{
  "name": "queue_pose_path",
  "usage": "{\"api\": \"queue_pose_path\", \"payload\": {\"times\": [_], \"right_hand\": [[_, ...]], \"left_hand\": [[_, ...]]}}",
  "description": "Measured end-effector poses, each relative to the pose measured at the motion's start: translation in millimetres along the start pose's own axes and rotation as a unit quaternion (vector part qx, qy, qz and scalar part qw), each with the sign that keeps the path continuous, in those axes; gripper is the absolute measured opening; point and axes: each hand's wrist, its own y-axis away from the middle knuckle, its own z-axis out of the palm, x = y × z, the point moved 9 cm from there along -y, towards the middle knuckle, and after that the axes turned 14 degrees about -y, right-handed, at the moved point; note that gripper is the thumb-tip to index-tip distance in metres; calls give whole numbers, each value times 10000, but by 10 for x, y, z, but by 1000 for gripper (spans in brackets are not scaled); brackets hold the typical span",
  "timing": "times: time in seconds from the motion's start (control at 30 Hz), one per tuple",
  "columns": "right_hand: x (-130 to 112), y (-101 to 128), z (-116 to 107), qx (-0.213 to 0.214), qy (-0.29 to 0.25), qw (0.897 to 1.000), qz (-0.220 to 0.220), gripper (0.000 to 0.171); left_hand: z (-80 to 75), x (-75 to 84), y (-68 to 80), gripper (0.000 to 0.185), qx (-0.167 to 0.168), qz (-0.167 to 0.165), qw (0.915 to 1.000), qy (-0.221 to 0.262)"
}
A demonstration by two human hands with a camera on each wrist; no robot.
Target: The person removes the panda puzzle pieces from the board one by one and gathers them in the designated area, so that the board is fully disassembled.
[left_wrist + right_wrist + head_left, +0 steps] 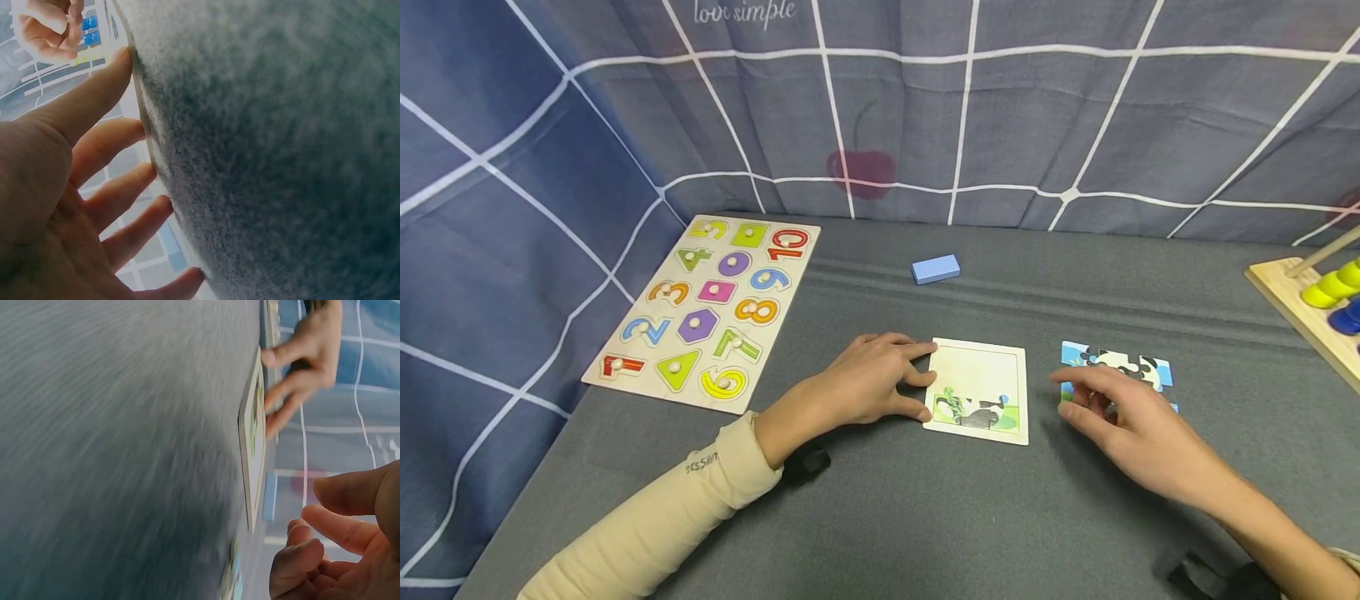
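L hand (868, 382) lies flat on the grey counter (880, 508), fingers straight, tips touching the left edge of the puzzle tray (979, 390) at mid-counter. R hand (1131, 425) hovers at the tray's 3 o'clock over the loose puzzle pieces (1118, 367), fingers loosely curled, grip released, nothing held. Number board (703, 308) sits at 10 o'clock, blue block (936, 268) at 12, bead rack (1318, 304) far right.
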Motion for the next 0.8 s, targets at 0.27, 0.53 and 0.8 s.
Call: {"api": "queue_pose_path", "payload": {"times": [0.27, 0.53, 0.8], "right_hand": [[-158, -228, 441, -587, -399, 9974, 158, 22], [-235, -453, 730, -1021, -486, 9935, 149, 25], [-212, -542, 913, -1509, -64, 9880, 333, 26]], "left_hand": [[12, -1, -11, 53, -47, -5, 10000, -30], [8, -4, -20, 53, -53, -26, 10000, -33], [8, -10, -18, 54, -31, -1, 10000, -29]]}}
